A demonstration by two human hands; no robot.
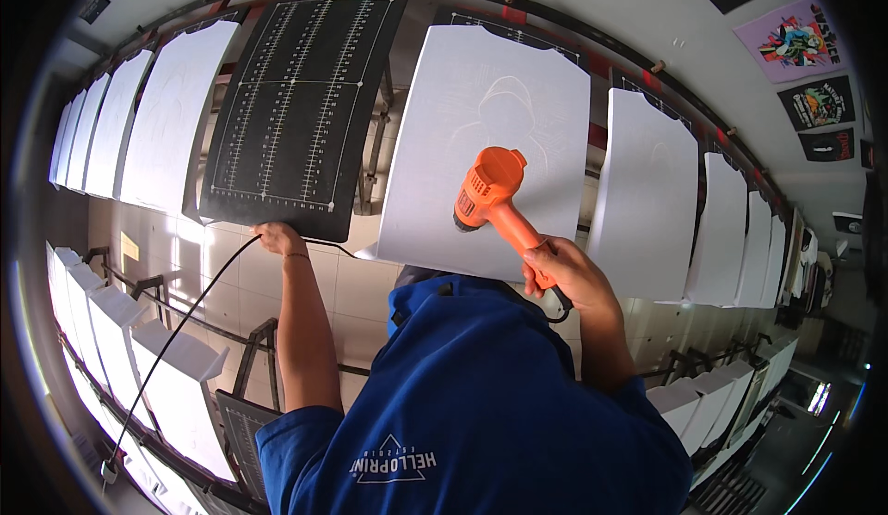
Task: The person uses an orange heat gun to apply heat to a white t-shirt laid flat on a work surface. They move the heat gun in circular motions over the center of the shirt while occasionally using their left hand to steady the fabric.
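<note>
My right hand (566, 273) is wrapped round the handle of an orange heat gun (499, 202). The gun is above a white shirt (435, 154) stretched flat on a board, its dark nozzle tipped down and to the left. Faint pale outlines of a figure show on the shirt's cloth. To the left, my left hand (279, 239) is closed round a black power cord (199, 300), just below the near edge of a bare black printing board (296, 117) marked with white scales. The cord runs down to the lower left and also passes right toward the gun.
More boards with white shirts stand in a row to the left (176, 117) and right (647, 191). A second row of white-covered boards (176, 395) lies behind me on both sides. A dark rail (555, 17) runs along the far side. Printed cloths (795, 38) hang on the upper right wall.
</note>
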